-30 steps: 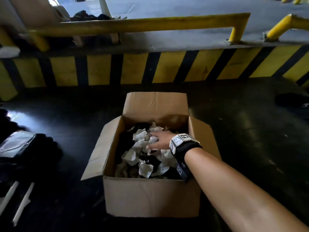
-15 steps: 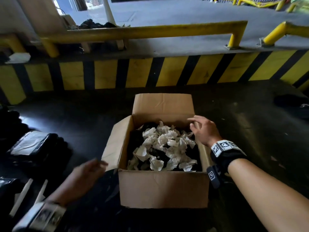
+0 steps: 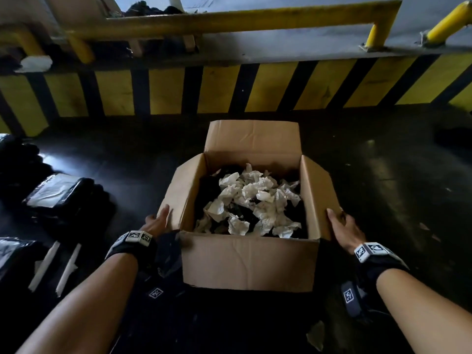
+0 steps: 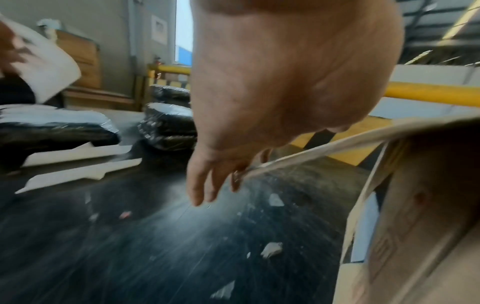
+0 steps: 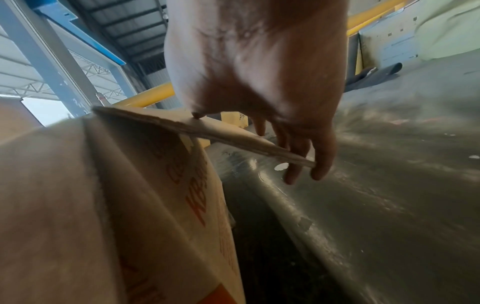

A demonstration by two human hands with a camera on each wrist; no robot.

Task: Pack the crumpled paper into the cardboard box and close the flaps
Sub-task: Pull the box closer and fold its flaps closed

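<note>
A brown cardboard box (image 3: 250, 261) stands on the dark floor with its flaps open. White crumpled paper (image 3: 255, 200) lies inside over something dark. My left hand (image 3: 155, 222) holds the left flap (image 3: 184, 190), thumb on top and fingers underneath. The left wrist view shows those fingers (image 4: 207, 185) below the left flap's edge (image 4: 337, 144). My right hand (image 3: 343, 227) holds the right flap (image 3: 316, 195) the same way. Its fingers (image 5: 298, 164) reach under the right flap's edge (image 5: 221, 131). The far flap (image 3: 252, 136) stands upright.
Black plastic-wrapped bundles (image 3: 58, 195) and white strips (image 3: 43, 267) lie on the floor to the left. A yellow-and-black striped kerb (image 3: 255, 90) with a yellow rail (image 3: 229, 20) runs behind the box. Small paper scraps (image 4: 271, 248) dot the floor.
My right hand has come out of the box and gone to the right flap. My left hand has come into view and taken the left flap.
</note>
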